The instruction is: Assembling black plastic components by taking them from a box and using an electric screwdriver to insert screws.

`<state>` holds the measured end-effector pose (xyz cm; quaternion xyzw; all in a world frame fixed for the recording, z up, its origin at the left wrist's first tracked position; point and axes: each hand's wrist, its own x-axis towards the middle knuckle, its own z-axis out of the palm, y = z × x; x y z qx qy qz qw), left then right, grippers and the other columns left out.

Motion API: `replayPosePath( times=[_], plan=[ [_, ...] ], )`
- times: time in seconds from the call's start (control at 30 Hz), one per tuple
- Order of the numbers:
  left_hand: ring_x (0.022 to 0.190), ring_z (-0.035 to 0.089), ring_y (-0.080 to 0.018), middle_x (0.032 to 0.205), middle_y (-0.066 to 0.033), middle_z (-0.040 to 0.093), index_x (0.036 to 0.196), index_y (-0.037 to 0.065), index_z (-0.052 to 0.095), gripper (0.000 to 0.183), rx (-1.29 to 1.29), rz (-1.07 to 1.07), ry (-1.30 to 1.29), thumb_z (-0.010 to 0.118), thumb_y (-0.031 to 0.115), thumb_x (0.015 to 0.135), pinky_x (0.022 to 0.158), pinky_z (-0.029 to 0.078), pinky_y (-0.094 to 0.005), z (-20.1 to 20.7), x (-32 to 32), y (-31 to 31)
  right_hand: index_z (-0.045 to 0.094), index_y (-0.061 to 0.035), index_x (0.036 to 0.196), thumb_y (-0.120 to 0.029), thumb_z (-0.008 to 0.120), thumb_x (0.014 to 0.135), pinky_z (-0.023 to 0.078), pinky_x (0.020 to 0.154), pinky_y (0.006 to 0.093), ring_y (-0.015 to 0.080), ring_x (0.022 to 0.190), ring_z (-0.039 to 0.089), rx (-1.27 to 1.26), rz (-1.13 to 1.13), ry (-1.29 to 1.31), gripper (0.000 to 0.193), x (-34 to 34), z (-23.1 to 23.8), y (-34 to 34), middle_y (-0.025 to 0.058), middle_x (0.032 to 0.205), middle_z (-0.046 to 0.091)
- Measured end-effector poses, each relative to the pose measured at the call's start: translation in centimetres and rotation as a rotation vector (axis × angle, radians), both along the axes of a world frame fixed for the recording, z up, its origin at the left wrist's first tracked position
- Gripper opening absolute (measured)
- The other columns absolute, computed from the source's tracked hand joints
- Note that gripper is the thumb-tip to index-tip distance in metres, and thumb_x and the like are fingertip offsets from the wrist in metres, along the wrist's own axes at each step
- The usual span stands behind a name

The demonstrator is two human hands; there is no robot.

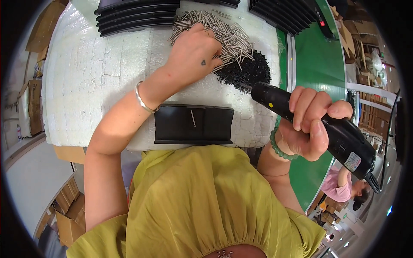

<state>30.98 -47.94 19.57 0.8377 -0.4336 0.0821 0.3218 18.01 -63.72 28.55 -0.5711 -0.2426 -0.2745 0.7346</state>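
Note:
My left hand reaches over a heap of slim silver metal pins, its fingers curled down among them. The fingertips are hidden, and I cannot make out what they pinch. A corded black electric screwdriver is gripped in my right hand. Its bit points left at a pile of small black screws, which lies against the pins. In front of me sits a black tray-like panel with raised long edges. One silver pin is on it, apart from both hands.
Stacked black panels stand at the far left, and more black panels at the far right. White wrap covers the worktable. Right of it runs a green surface. A person in pink is farther right. Cardboard boxes stand at lower left.

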Motion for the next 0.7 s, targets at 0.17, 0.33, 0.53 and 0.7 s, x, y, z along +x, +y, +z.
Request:
replayPosePath(
  times=[0.17, 0.33, 0.53, 0.7],
  plan=[
    [0.076, 0.051, -0.0241, 0.073, -0.0045, 0.059, 0.075, 0.007, 0.065, 0.012, 0.0, -0.018, 0.008, 0.07, 0.015, 0.067, 0.07, 0.043, -0.0336, -0.1, -0.2, 0.2, 0.039, -0.0086, 0.101, -0.004, 0.054, 0.074, 0.036, 0.053, 0.0288, 0.0121, 0.046, 0.042, -0.006, -0.015, 0.002, 0.031, -0.4, 0.1, -0.3, 0.0025, 0.06, 0.045],
    [0.07, 0.054, -0.0275, 0.07, -0.0076, 0.061, 0.076, 0.005, 0.063, 0.007, -0.19, 0.001, 0.2, 0.064, 0.01, 0.071, 0.067, 0.045, -0.036, 1.0, -0.8, 3.2, 0.039, -0.0083, 0.102, -0.004, 0.054, 0.075, 0.036, 0.055, 0.0287, 0.0121, 0.047, 0.043, -0.012, 0.019, -0.007, 0.031, -0.2, 0.3, -0.5, 0.0027, 0.061, 0.045],
    [0.064, 0.058, -0.023, 0.064, -0.0087, 0.059, 0.077, 0.001, 0.06, 0.007, -0.188, 0.078, 0.333, 0.062, 0.007, 0.072, 0.06, 0.047, -0.0304, 2.5, -1.9, 6.4, 0.042, -0.0087, 0.102, -0.007, 0.051, 0.074, 0.035, 0.057, 0.0273, 0.0094, 0.048, 0.04, -0.042, 0.013, 0.02, 0.03, 0.1, 0.2, 0.1, -0.0008, 0.06, 0.043],
    [0.06, 0.059, -0.0197, 0.063, -0.0115, 0.059, 0.074, -0.002, 0.059, 0.006, -0.128, 0.118, 0.564, 0.06, 0.003, 0.07, 0.058, 0.048, -0.0266, 3.8, -2.5, 8.0, 0.04, -0.0084, 0.104, -0.004, 0.053, 0.075, 0.037, 0.055, 0.0286, 0.012, 0.048, 0.043, -0.026, 0.066, 0.017, 0.033, 0.4, 0.0, 0.5, 0.0024, 0.062, 0.046]
  ],
)
